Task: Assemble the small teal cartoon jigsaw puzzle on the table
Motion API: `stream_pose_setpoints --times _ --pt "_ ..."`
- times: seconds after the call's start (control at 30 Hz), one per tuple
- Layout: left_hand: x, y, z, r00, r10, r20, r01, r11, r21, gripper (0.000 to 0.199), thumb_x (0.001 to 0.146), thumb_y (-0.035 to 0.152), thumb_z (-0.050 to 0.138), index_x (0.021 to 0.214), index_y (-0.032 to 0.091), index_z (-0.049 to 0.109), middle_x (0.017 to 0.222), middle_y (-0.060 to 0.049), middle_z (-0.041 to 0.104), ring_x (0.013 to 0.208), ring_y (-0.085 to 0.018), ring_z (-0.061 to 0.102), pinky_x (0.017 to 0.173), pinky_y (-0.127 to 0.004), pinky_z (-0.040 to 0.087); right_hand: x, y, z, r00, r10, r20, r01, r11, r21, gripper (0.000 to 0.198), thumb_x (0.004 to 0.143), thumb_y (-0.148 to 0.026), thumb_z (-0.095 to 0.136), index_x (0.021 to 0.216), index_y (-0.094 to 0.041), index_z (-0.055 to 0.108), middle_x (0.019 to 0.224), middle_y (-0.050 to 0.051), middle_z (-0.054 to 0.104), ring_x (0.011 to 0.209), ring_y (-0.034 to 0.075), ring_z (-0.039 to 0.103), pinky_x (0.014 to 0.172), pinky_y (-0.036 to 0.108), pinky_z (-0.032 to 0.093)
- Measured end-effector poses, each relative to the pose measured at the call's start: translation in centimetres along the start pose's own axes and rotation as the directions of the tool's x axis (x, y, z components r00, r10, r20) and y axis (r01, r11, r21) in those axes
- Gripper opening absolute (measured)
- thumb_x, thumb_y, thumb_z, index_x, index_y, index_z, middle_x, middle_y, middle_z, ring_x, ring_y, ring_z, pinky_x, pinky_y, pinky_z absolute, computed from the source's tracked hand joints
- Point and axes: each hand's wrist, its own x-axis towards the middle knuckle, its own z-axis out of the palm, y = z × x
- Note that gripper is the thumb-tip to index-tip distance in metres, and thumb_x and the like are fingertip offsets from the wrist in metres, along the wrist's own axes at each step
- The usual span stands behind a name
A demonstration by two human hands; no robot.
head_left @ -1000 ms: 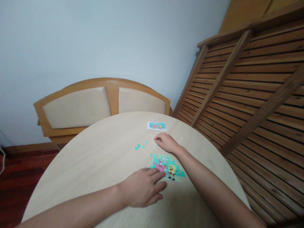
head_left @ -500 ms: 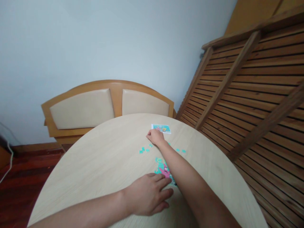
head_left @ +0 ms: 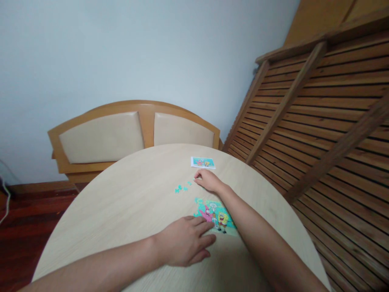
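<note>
A partly assembled jigsaw puzzle [head_left: 223, 221] with cartoon figures on a teal ground lies flat on the round table [head_left: 121, 215]. My left hand [head_left: 188, 240] is laid palm down, fingers spread, over its lower left edge. Farther out, my right hand [head_left: 208, 180] has thumb and fingers pinched together at a small teal jigsaw piece, mostly hidden by the fingertips. Several loose teal jigsaw pieces [head_left: 180, 187] are scattered just left of that hand. My right forearm covers the puzzle's right side.
Behind the right hand lies a printed picture card [head_left: 203, 162] showing similar figures. A wooden headboard with cream panels [head_left: 103, 138] stands beyond the table against the wall. Slatted wooden boards [head_left: 319, 109] lean at the right.
My right hand has moved right and slightly toward me, off the picture card, to the loose pieces. More of the puzzle shows now. My left hand stays over the puzzle's edge.
</note>
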Motion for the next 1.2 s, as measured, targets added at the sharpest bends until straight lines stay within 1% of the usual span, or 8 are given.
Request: stream_pose_setpoints --times 0.1,0.2,0.33,0.37,0.43,0.57,0.8,1.2 --pt "0.0 0.1 -0.1 1.0 -0.002 0.0 0.002 1.0 0.005 0.036 0.1 0.042 0.048 0.126 0.018 0.055 0.138 -0.012 0.056 0.119 -0.028 0.056 0.097 -0.039 0.049 -1.4 0.0 0.1 0.998 -0.033 -0.047 0.036 0.996 0.081 0.016 0.085 -0.016 0.064 0.1 -0.015 0.069 0.098 0.007 0.074 0.092 0.017 0.067 0.085 0.027 0.048" --pt "0.0 0.2 -0.2 1.0 -0.005 0.003 0.005 1.0 0.008 0.036 0.1 0.042 0.049 0.127 0.018 0.055 0.138 -0.012 0.055 0.119 -0.028 0.056 0.096 -0.039 0.049 -2.5 0.1 -0.1 0.996 -0.044 -0.076 0.063 0.965 0.256 0.014 0.084 -0.018 0.066 0.096 -0.013 0.071 0.093 0.007 0.075 0.086 0.017 0.067 0.081 0.027 0.049" --pt "0.0 0.2 0.0 1.0 -0.007 -0.002 0.007 1.0 -0.008 0.036 0.1 0.041 0.05 0.127 0.018 0.055 0.139 -0.012 0.055 0.121 -0.028 0.056 0.098 -0.04 0.049 -3.4 -0.3 -2.0 0.995 0.0 0.103 -0.041 0.918 0.396 0.016 0.08 -0.022 0.069 0.092 -0.012 0.075 0.082 0.006 0.075 0.075 0.016 0.065 0.069 0.025 0.048" --pt "0.0 0.2 0.0 1.0 -0.008 0.0 0.008 1.0 -0.014 0.036 0.1 0.041 0.051 0.127 0.018 0.055 0.139 -0.012 0.055 0.121 -0.028 0.056 0.099 -0.04 0.049 -3.5 -0.6 -2.8 0.991 -0.012 0.136 -0.045 0.913 0.406 0.017 0.079 -0.021 0.069 0.093 -0.012 0.075 0.081 0.006 0.075 0.074 0.016 0.065 0.067 0.025 0.048" --pt "0.0 0.2 0.1 1.0 -0.009 0.002 0.009 1.0 -0.022 0.036 0.1 0.041 0.05 0.128 0.018 0.055 0.14 -0.012 0.054 0.121 -0.027 0.057 0.099 -0.04 0.048 -3.8 -1.2 -4.3 0.993 -0.002 0.121 -0.048 0.915 0.402 0.017 0.077 -0.018 0.069 0.091 -0.012 0.076 0.082 0.006 0.075 0.073 0.015 0.065 0.065 0.024 0.047" --pt "0.1 0.2 0.2 1.0 -0.012 -0.014 0.011 0.999 -0.033 0.036 0.1 0.04 0.05 0.128 0.019 0.056 0.14 -0.012 0.055 0.122 -0.027 0.056 0.1 -0.039 0.048 -4.4 -2.1 -6.1 0.949 -0.024 0.313 -0.114 0.903 0.415 0.019 0.072 -0.015 0.07 0.089 -0.014 0.077 0.079 0.005 0.076 0.07 0.015 0.066 0.062 0.023 0.048" --pt "0.1 0.2 0.1 1.0 -0.008 -0.005 0.008 1.0 -0.024 0.036 0.101 0.041 0.048 0.128 0.019 0.056 0.14 -0.012 0.055 0.12 -0.027 0.056 0.098 -0.039 0.049 -5.0 -2.4 -5.7 0.858 0.027 0.512 -0.239 0.905 0.353 0.027 0.064 -0.008 0.069 0.089 -0.015 0.076 0.083 0.004 0.077 0.074 0.016 0.07 0.064 0.023 0.052" --pt "0.0 0.1 0.3 1.0 -0.008 -0.02 0.007 1.0 -0.028 0.035 0.1 0.04 0.049 0.128 0.019 0.056 0.139 -0.011 0.055 0.12 -0.027 0.057 0.098 -0.039 0.048 -4.7 -2.2 -4.9 0.864 0.017 0.503 -0.249 0.884 0.397 0.025 0.062 -0.008 0.073 0.087 -0.013 0.074 0.082 0.006 0.077 0.077 0.017 0.071 0.067 0.024 0.053"
